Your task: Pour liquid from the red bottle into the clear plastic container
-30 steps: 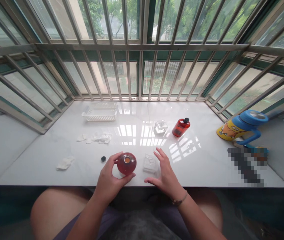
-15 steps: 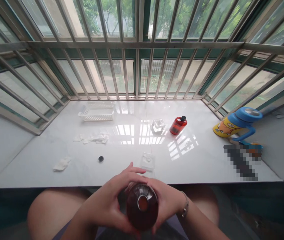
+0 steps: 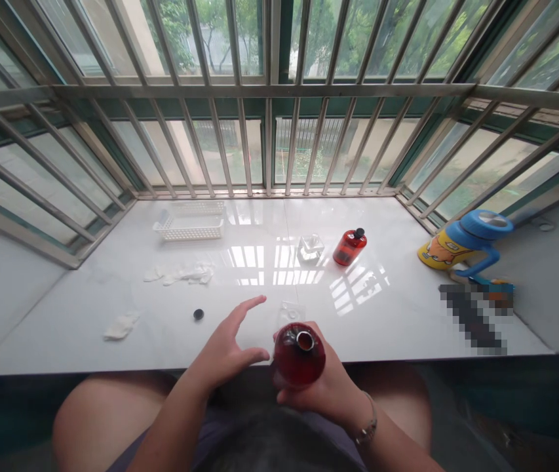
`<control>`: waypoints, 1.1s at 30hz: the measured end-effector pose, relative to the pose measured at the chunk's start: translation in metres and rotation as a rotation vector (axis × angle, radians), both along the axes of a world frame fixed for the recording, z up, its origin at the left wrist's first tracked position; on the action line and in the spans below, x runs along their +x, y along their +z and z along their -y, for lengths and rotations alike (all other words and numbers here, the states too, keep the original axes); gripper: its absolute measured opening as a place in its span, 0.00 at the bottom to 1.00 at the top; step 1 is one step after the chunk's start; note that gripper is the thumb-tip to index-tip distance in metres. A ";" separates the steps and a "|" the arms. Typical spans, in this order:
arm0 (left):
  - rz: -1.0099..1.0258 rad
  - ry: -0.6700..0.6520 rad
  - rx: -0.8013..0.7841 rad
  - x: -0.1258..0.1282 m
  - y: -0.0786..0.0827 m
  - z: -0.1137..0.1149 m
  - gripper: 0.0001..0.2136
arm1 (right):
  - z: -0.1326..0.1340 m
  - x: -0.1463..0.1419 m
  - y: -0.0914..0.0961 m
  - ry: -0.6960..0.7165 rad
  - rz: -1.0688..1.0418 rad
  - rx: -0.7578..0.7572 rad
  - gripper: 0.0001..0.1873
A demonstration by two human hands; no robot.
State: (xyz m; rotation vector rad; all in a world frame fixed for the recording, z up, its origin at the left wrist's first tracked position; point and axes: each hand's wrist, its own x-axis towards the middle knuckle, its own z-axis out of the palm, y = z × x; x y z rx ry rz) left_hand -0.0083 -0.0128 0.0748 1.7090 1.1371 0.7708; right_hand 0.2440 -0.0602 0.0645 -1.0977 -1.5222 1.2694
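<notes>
A dark red, see-through bottle [image 3: 299, 367] with an uncapped round mouth is held by my right hand [image 3: 326, 387], whose fingers wrap round its side. It is over the front edge of the white counter, its mouth facing up toward me. My left hand [image 3: 232, 351] is apart from the bottle, to its left, thumb and fingers spread with nothing in them. A small black cap [image 3: 198, 314] lies on the counter to the left of that hand. Partly hidden behind the bottle is a clear plastic piece [image 3: 289, 313] on the counter.
A smaller red bottle with a black cap [image 3: 350, 247] stands beside a clear glass container [image 3: 310, 248]. A white basket [image 3: 191, 229] is at the back left, with crumpled tissues [image 3: 122, 326] nearer. At right are a blue-and-yellow flask [image 3: 461, 242] and a blurred-out dark object [image 3: 473, 318].
My left hand has let go of the bottle and moved left with its fingers spread. My right hand has carried the bottle forward and slightly right, toward the counter.
</notes>
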 end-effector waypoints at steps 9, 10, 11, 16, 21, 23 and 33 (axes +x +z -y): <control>-0.316 0.042 0.147 0.035 -0.052 -0.026 0.51 | 0.007 0.048 -0.027 -0.286 0.144 -0.076 0.43; -0.329 0.045 0.155 0.040 -0.056 -0.029 0.51 | 0.008 0.051 -0.029 -0.310 0.171 -0.068 0.43; -0.338 0.040 0.157 0.044 -0.058 -0.032 0.51 | 0.008 0.054 -0.030 -0.328 0.190 -0.066 0.42; -0.332 -0.016 0.148 0.060 -0.063 -0.042 0.42 | 0.008 0.060 -0.031 -0.380 0.234 -0.082 0.43; -0.258 0.055 0.075 0.059 -0.056 -0.033 0.36 | 0.005 0.063 -0.029 -0.372 0.303 -0.075 0.42; -0.227 0.099 0.041 0.054 -0.048 -0.026 0.34 | 0.003 0.063 -0.029 -0.366 0.333 -0.049 0.40; -0.184 0.091 0.178 0.015 -0.011 0.007 0.34 | -0.013 0.066 -0.037 -0.253 0.437 0.280 0.35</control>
